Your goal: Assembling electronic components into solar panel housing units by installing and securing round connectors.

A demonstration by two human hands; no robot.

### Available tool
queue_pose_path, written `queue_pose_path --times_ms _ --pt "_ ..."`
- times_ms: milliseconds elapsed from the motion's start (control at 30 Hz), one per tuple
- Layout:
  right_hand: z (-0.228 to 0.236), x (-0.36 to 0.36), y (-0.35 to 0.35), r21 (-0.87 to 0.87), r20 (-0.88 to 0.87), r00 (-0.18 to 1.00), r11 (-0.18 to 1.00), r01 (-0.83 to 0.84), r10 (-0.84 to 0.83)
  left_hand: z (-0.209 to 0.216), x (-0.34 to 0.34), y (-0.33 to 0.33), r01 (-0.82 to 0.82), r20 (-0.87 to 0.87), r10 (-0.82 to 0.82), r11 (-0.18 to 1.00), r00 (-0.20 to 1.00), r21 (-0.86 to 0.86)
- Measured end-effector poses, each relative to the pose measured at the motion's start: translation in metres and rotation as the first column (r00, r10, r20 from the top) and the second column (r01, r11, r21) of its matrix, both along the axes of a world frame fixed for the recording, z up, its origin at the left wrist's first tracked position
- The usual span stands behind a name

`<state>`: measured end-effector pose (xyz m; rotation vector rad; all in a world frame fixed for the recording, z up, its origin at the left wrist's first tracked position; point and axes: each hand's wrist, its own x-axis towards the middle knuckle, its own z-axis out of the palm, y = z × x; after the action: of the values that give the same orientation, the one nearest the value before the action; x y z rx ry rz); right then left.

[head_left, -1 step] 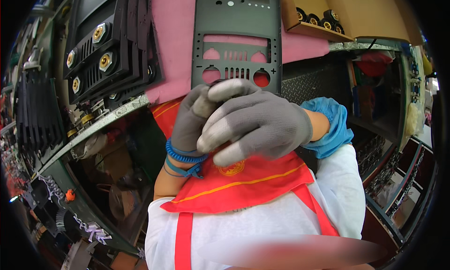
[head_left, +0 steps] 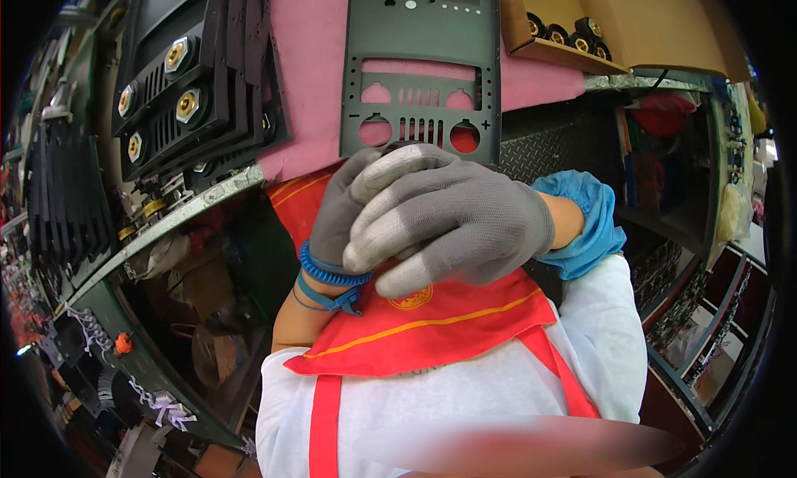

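My left hand [head_left: 332,212], in a grey glove with pale fingertips, is raised in front of me with a blue coiled band [head_left: 328,270] at its wrist. Across it lies my right hand [head_left: 469,221], gloved alike, its fingers bent over the left one's. Both hands look closed together. Whatever is between them is hidden, apart from a small dark bit at the upper fingertips. Just beyond them a dark grey metal panel [head_left: 419,42] with round holes, slots and a rectangular cut-out lies flat.
Pink sheeting [head_left: 307,71] covers the bench under the panel. Black panels with brass-and-silver hex fittings [head_left: 188,106] are stacked at left. A cardboard box [head_left: 519,17] at far right holds several black round parts with brass centres [head_left: 585,28]. Open shelving [head_left: 672,171] stands at right.
My right hand's fingertips have shifted slightly left, further over my left hand. The panel and the stacks look unmoved.
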<state>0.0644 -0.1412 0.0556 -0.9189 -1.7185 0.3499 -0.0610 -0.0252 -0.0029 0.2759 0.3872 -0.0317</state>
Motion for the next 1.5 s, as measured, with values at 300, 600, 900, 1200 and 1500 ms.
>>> queue_pose_path --times_ms 300,600,900,1200,1500 --pt "0.005 0.046 -0.012 -0.152 0.147 0.755 0.739 0.656 -0.64 -0.009 -0.009 0.013 -0.035 0.393 -0.014 0.993 0.92 0.117" --pt "0.004 0.045 -0.004 -0.165 0.182 0.772 0.755 0.635 -0.61 -0.014 -0.01 0.014 -0.102 0.39 0.068 0.993 0.918 0.066" --pt "0.013 0.014 -0.002 -0.115 0.401 0.802 0.845 0.523 -0.442 -0.011 -0.012 0.006 -0.131 0.322 0.106 0.99 0.941 0.055" --pt "0.012 0.009 -0.001 -0.237 0.092 0.963 0.933 0.27 -0.255 0.005 -0.012 0.001 -0.054 0.228 0.056 0.998 0.972 -0.012" --pt "0.012 0.01 -0.008 -0.184 0.415 0.833 0.863 0.47 -0.365 -0.004 -0.016 0.004 -0.031 0.21 0.01 0.995 0.978 0.095"
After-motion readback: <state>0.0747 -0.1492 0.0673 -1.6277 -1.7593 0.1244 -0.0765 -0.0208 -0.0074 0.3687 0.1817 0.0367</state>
